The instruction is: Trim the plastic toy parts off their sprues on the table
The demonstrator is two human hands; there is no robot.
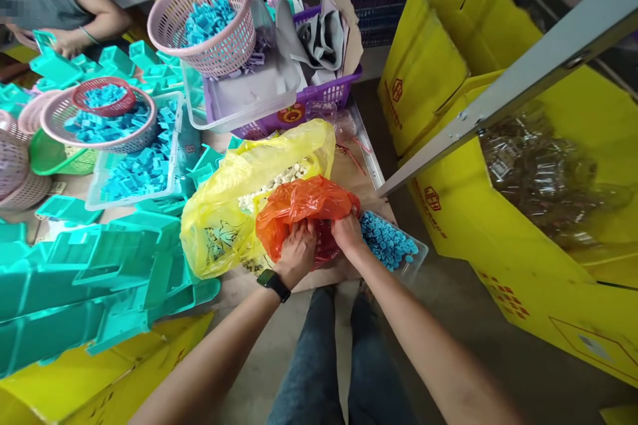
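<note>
Nearest: person's knees in jeans at the bottom edge, both forearms reaching forward. Left hand [298,251], black watch [273,284] on the wrist, fingers curled into the near side of the orange plastic bag [304,209], gripping the film. Right hand [347,231] pinches the same bag at its right edge, fingers closed on the plastic. Bag sits at the table's near edge, crumpled; contents not readable through the film.

Just right of the right hand: clear tray of small blue parts [389,242], touching the bag or nearly so, hard to tell. Left of and behind the orange bag: yellow plastic bag [224,212], mouth open, small white pieces [272,186] inside. Far left: stack of teal plastic housings [90,279].

Further back: clear bin of blue parts [139,172], pink basket [207,16] with blue parts, purple crate [319,96] with grey sheets. Right: yellow cardboard boxes [448,60]. Top left: another person's hand [62,43] on teal pieces.
</note>
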